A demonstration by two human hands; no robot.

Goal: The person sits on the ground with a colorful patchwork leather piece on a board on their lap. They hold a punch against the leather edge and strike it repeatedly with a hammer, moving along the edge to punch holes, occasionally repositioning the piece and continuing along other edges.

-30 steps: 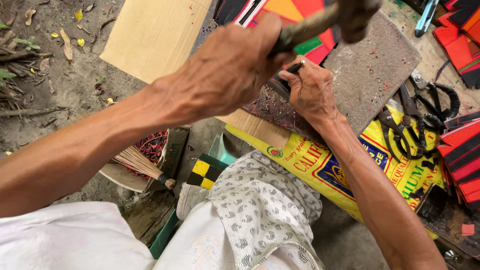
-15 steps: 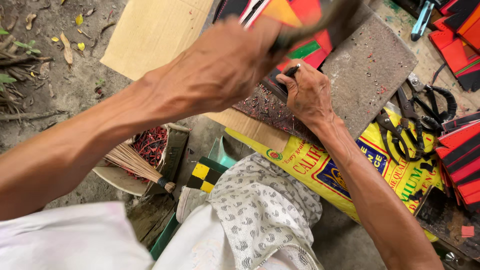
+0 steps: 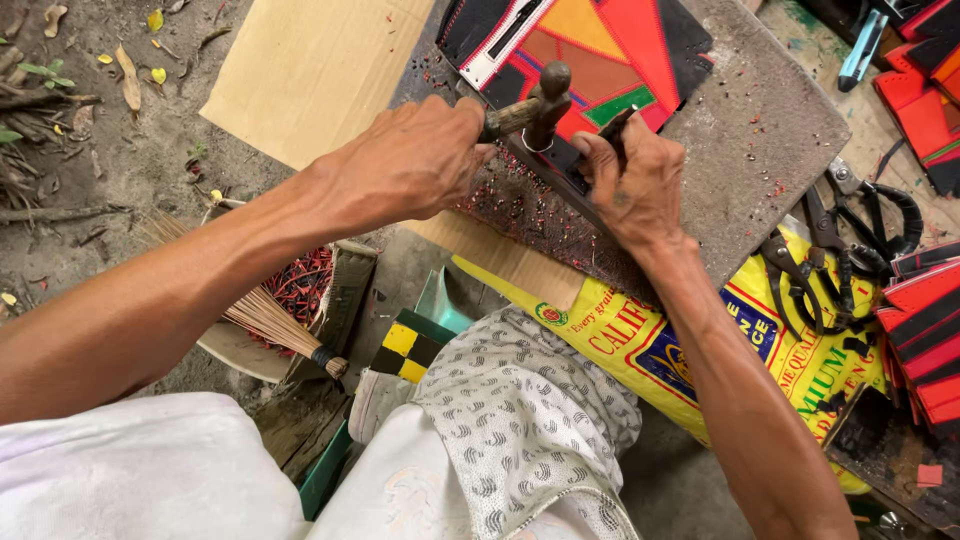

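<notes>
left hand [image 3: 405, 165] clenched on hammer [image 3: 540, 100], now dropped from raised onto punch | right hand [image 3: 640, 185] grasping punch [image 3: 615, 130] over patchwork leather panel [image 3: 600, 50] | strike landed

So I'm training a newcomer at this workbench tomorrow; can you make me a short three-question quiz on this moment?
1. True or false: the left hand grips the hammer by its wooden handle.
2. What does the right hand press on? A) the scissors B) the patchwork piece of red, orange and black C) the small broom
3. Fill in: the patchwork piece lies on a grey ____.

Key: 1 true; 2 B; 3 slab.
</notes>
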